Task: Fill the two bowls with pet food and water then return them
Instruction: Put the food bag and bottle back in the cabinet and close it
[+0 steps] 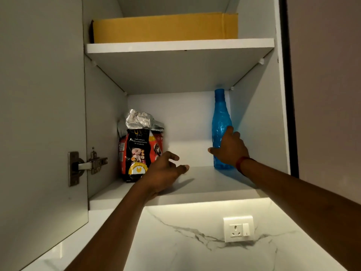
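Note:
A red and black pet food bag with a crumpled silver top stands at the left of the lower cupboard shelf. My left hand hovers just right of the bag, fingers spread, holding nothing. A tall blue water bottle stands upright at the right of the same shelf. My right hand is wrapped around the bottle's lower half. No bowls are in view.
The cupboard door hangs open at the left with its metal hinge. A yellow cardboard box fills the upper shelf. Below the cupboard is a white marble wall with a power socket.

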